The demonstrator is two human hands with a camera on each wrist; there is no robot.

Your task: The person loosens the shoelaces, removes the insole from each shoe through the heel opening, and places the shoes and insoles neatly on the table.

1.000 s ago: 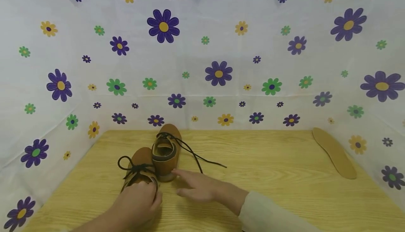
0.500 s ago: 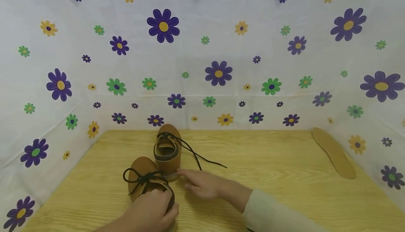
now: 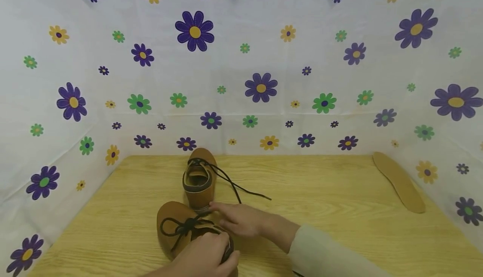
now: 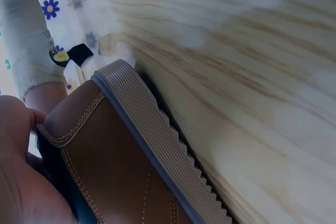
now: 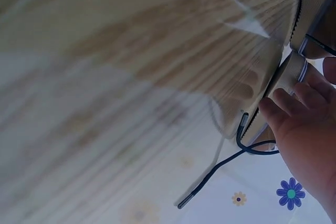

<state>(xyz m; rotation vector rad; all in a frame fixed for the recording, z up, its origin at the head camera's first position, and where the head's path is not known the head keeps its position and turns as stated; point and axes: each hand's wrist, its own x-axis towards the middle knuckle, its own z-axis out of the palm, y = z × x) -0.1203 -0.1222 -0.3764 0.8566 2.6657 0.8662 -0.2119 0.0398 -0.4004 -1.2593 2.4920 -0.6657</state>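
My left hand (image 3: 205, 256) grips the near brown shoe (image 3: 170, 222) at its heel collar, fingers inside the opening. In the left wrist view the thumb presses the outside of the stitched heel (image 4: 105, 150). Its black lace (image 3: 186, 226) is tied in a bow, and the toe points to the far left. Behind it stands the other brown shoe (image 3: 200, 195), toe away from me, its black lace (image 3: 234, 184) trailing loose to the right. My right hand (image 3: 243, 220) reaches to this shoe's heel with relaxed fingers; the right wrist view has them along its ridged sole.
A tan insole (image 3: 400, 182) lies at the table's right edge. White cloth (image 3: 226, 67) printed with flowers walls in the back and both sides of the wooden table (image 3: 309, 189).
My left hand has drawn the near shoe toward me and to the right, turning its toe leftward. The right hand has shifted slightly right, staying by the far shoe's heel.
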